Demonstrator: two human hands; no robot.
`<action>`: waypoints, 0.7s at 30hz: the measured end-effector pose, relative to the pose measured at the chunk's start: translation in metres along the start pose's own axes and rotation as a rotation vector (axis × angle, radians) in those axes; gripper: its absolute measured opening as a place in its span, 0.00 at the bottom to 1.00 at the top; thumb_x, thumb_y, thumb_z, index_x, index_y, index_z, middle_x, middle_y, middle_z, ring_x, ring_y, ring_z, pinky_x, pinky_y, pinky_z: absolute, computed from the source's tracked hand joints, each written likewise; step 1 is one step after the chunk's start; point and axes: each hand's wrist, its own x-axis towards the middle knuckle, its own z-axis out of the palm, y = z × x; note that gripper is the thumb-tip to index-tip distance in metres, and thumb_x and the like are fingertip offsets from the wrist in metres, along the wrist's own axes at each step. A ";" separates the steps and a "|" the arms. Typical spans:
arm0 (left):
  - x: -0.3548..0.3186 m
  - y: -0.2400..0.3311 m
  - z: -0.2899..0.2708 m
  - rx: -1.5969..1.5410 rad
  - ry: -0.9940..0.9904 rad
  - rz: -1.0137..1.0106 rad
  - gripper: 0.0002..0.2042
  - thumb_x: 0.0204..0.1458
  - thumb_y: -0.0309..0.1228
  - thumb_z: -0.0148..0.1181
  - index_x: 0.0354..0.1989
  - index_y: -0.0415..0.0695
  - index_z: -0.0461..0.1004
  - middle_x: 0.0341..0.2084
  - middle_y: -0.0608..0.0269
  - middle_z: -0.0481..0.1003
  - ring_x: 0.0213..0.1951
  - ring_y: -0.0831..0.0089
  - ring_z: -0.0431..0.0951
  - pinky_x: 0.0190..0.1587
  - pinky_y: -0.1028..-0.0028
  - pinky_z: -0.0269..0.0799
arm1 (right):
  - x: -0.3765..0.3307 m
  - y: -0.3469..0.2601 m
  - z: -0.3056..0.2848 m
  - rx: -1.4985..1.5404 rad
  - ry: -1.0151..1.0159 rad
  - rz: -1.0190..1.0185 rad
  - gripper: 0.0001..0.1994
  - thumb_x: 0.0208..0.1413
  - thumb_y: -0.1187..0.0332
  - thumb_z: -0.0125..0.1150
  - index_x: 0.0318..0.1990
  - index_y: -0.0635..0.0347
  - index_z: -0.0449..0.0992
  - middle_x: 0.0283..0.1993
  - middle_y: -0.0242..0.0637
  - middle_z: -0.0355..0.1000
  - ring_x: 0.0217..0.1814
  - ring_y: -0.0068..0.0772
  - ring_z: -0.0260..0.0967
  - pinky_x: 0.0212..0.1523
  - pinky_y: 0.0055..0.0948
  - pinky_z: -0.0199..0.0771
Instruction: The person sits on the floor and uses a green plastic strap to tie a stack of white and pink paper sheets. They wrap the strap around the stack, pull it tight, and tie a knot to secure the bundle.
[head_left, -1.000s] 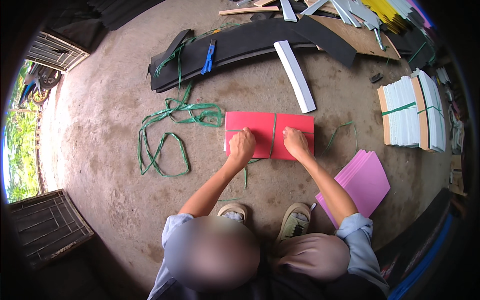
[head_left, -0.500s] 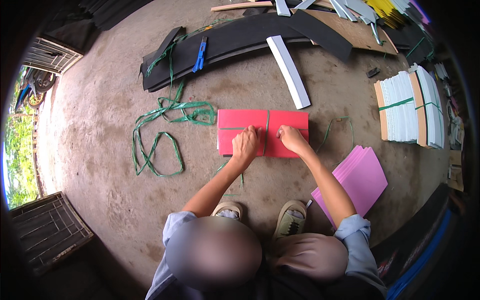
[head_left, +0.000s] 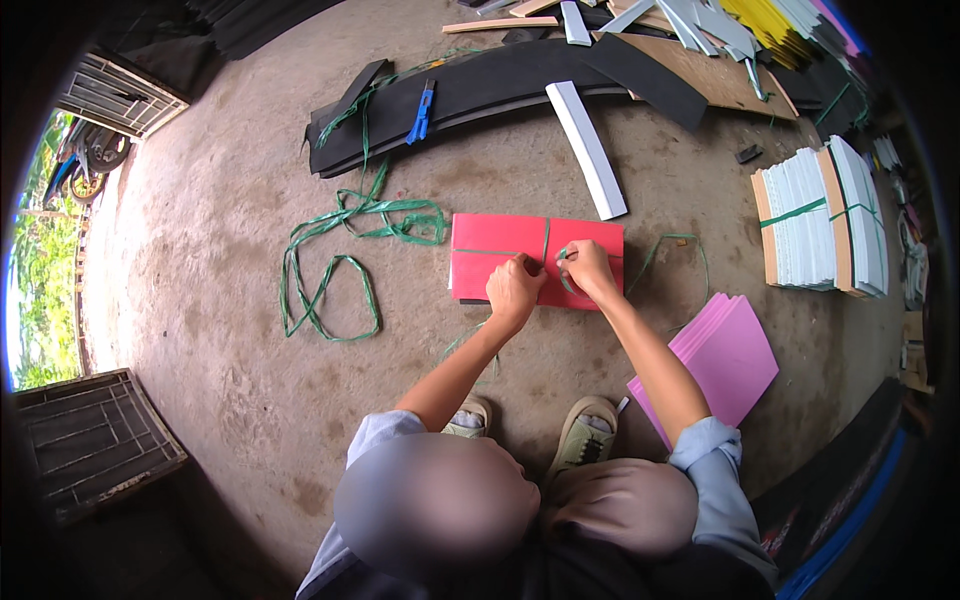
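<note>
Pinching green strap above the red bundle, the right hand faces the curled left hand, whose hold is unclear.

The floor is rough, matt concrete. On it, the red pack looks smooth, perhaps foam or card. The green ribbon is glossy, crinkled plastic. Toward the floor's far edge, the black sheets are matt, the knife's handle smooth plastic.

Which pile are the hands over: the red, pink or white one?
The red-topped bundle: the left hand and right hand are both over it. The pink stack and the white bundle, both farther right, have no hand over them.
</note>
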 end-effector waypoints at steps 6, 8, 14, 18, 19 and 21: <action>0.005 -0.003 0.000 -0.006 -0.029 -0.002 0.13 0.38 0.38 0.60 0.29 0.44 0.76 0.23 0.54 0.75 0.28 0.59 0.76 0.30 0.66 0.71 | 0.000 0.005 0.007 0.195 0.057 -0.002 0.05 0.38 0.86 0.57 0.26 0.70 0.72 0.23 0.41 0.71 0.25 0.28 0.73 0.24 0.24 0.76; 0.008 -0.003 0.000 -0.044 -0.074 0.015 0.13 0.38 0.39 0.61 0.29 0.43 0.76 0.23 0.54 0.75 0.27 0.60 0.77 0.30 0.66 0.70 | 0.001 0.010 0.004 0.225 0.061 0.004 0.06 0.38 0.87 0.56 0.26 0.71 0.71 0.25 0.42 0.71 0.25 0.29 0.73 0.24 0.24 0.77; 0.023 -0.034 0.002 -0.200 -0.241 0.030 0.13 0.39 0.39 0.62 0.29 0.43 0.76 0.23 0.57 0.76 0.26 0.68 0.76 0.30 0.69 0.69 | -0.009 -0.015 0.022 0.201 0.145 0.106 0.04 0.41 0.81 0.58 0.26 0.70 0.70 0.26 0.41 0.72 0.29 0.26 0.72 0.26 0.23 0.76; 0.019 -0.028 0.009 -0.246 -0.250 0.022 0.15 0.39 0.39 0.63 0.29 0.40 0.75 0.23 0.59 0.76 0.25 0.70 0.76 0.30 0.69 0.68 | -0.002 0.001 0.033 -0.010 0.301 0.143 0.06 0.41 0.75 0.62 0.25 0.66 0.70 0.25 0.40 0.72 0.29 0.25 0.71 0.26 0.25 0.70; 0.017 -0.030 0.009 -0.240 -0.235 0.020 0.15 0.39 0.39 0.64 0.29 0.40 0.75 0.23 0.59 0.76 0.25 0.70 0.76 0.30 0.70 0.68 | -0.003 -0.002 0.036 -0.010 0.305 0.153 0.06 0.41 0.75 0.62 0.24 0.66 0.70 0.25 0.39 0.72 0.28 0.25 0.70 0.27 0.26 0.69; 0.011 -0.030 0.008 -0.288 -0.173 0.032 0.16 0.39 0.40 0.64 0.29 0.39 0.74 0.22 0.59 0.75 0.24 0.72 0.74 0.29 0.70 0.68 | 0.000 0.005 0.037 0.158 0.245 0.242 0.08 0.41 0.72 0.63 0.25 0.64 0.70 0.25 0.39 0.72 0.30 0.29 0.69 0.30 0.30 0.67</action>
